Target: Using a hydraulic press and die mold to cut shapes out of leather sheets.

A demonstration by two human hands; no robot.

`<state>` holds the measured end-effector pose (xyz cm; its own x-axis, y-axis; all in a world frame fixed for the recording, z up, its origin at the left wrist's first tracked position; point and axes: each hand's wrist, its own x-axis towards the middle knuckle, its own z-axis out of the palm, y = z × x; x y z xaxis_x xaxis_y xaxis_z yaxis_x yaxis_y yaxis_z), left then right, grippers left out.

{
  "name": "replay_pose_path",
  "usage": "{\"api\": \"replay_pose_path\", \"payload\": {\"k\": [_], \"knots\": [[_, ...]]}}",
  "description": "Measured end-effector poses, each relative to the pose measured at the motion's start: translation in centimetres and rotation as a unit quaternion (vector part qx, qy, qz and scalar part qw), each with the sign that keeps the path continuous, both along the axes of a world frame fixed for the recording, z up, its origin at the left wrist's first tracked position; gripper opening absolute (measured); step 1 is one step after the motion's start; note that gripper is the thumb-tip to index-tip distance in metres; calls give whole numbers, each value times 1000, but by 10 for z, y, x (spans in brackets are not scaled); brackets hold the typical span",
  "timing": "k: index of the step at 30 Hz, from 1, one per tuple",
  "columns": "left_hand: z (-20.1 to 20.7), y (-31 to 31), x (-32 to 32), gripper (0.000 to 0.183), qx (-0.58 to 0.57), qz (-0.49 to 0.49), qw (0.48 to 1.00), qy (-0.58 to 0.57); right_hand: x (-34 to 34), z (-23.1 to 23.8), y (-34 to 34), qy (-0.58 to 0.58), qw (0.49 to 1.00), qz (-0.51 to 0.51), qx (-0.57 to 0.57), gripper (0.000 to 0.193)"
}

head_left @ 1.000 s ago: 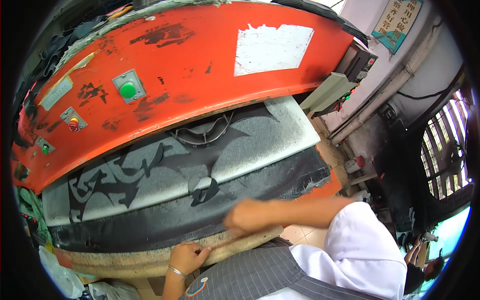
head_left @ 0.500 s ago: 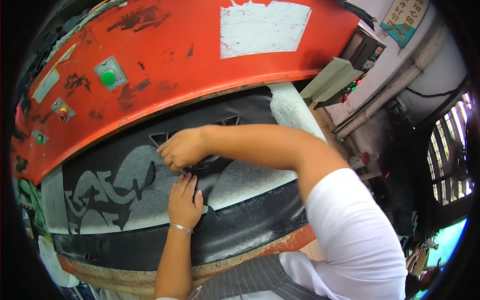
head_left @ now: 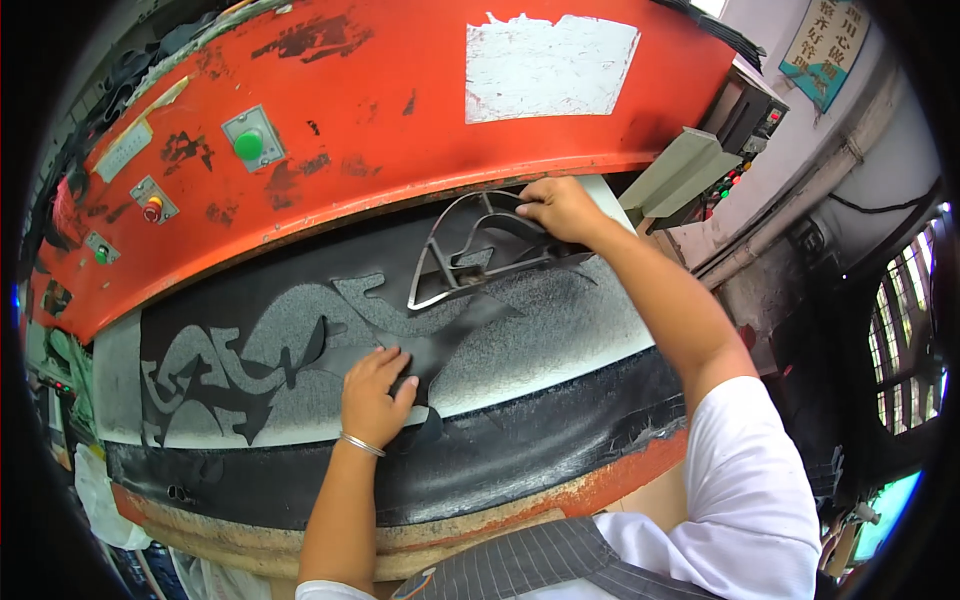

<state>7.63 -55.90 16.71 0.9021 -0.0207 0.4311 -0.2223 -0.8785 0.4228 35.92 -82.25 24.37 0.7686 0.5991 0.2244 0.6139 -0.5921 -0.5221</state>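
Right hand (head_left: 560,208) has the die (head_left: 485,273) by its far right end, fingers curled over the rim, thumb pressed in: firm grip, no visible gap. Die is a metal frame, curved on one side, with inner struts; it sits tilted over the far right part of the black sheet (head_left: 340,255), close to the press (head_left: 370,120). Can't tell if its lower edge touches the sheet.

Left hand (head_left: 378,395) lies palm down on the near part of the sheet, fingers extended, thumb apart, grasping nothing. Bracelet (head_left: 362,444) on that wrist. Die is well apart from it, up and to the right.

Sheet lies on the pale board (head_left: 570,340); curved cutouts to the left of the die and left hand show the board through. Dark mat (head_left: 520,430) runs along the board's near edge. Press front is orange-red, with a green button (head_left: 249,145) and a red button (head_left: 152,210).
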Motion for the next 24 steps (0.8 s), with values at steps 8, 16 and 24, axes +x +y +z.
{"api": "replay_pose_path", "payload": {"k": [8,16,24], "knots": [[12,17,65,48,-154,155,975,37,10,-27,36,16,996,-58,-64,22],[13,-21,63,91,-262,-46,964,13,-88,10,17,184,980,24,66,20],[23,-83,-5,25,-339,-97,899,260,-129,14,-15,123,984,54,115,19]]}}
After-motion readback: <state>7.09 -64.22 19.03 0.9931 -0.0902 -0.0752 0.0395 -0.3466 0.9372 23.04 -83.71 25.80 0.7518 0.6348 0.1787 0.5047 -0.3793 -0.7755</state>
